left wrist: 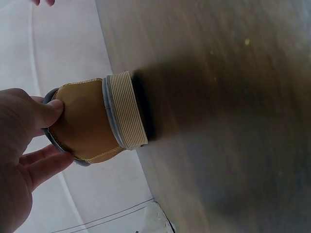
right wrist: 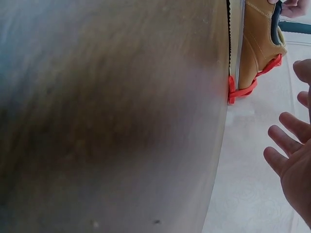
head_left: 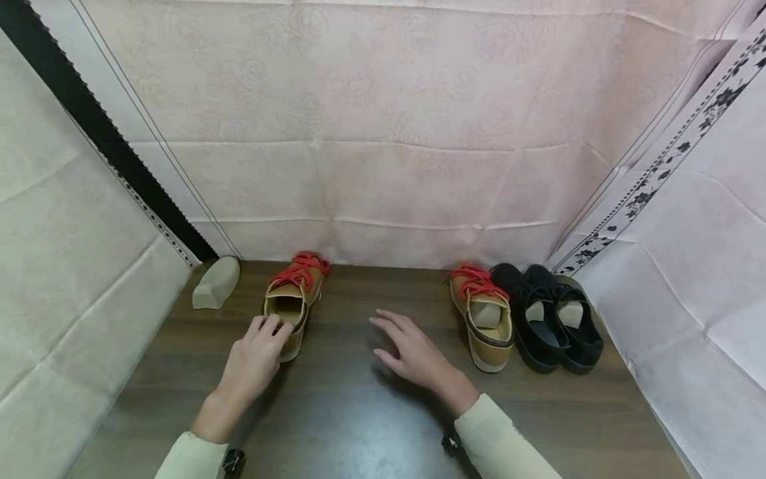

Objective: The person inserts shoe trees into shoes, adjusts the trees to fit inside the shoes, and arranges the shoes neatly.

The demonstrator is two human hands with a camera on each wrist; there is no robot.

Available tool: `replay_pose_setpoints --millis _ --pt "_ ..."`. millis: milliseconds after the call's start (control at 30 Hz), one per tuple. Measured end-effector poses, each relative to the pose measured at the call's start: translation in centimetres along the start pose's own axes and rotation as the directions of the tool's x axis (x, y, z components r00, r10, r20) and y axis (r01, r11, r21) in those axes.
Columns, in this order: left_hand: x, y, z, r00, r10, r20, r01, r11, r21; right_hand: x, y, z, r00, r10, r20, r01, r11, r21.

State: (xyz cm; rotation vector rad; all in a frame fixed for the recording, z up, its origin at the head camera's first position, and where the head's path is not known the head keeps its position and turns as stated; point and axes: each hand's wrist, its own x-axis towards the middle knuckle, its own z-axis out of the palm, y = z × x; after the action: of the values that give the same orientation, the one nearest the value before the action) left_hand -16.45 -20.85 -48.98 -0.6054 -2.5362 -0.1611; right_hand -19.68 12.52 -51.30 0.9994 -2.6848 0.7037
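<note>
My left hand [head_left: 254, 359] grips the heel of a tan shoe [head_left: 306, 303] with red laces. In the left wrist view, the thumb and fingers pinch the collar of its brown heel [left wrist: 85, 121], above a ribbed sole. Its toe points toward the back wall, and the inside looks dark. The right hand [head_left: 413, 349] hovers over the floor to the right of this shoe, fingers spread and holding nothing. Left of the shoe lies a pale, shoe-shaped insert [head_left: 217, 283]. A matching tan shoe [head_left: 491, 339] stands farther right with a pale insert inside.
Beside the matching shoe, a pair of black shoes [head_left: 541, 342] stands close together, pale inserts inside. Cloth-covered walls rise at the back [head_left: 383, 166], left [head_left: 66, 266] and right [head_left: 688, 266]. The surface is dark wood-patterned [head_left: 359, 426].
</note>
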Motion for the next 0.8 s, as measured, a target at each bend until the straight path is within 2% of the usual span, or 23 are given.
replay_pose_setpoints --millis 400,800 --pt "-0.5 1.2 0.0 0.999 0.034 -0.04 -0.034 0.999 -0.018 -0.1 0.4 -0.1 1.0 0.003 0.016 -0.002 1.0 -0.008" --pt "-0.3 2.6 0.1 0.995 0.075 -0.069 -0.077 0.997 -0.025 0.0 0.1 -0.6 1.0 0.03 0.009 -0.03 1.0 0.008"
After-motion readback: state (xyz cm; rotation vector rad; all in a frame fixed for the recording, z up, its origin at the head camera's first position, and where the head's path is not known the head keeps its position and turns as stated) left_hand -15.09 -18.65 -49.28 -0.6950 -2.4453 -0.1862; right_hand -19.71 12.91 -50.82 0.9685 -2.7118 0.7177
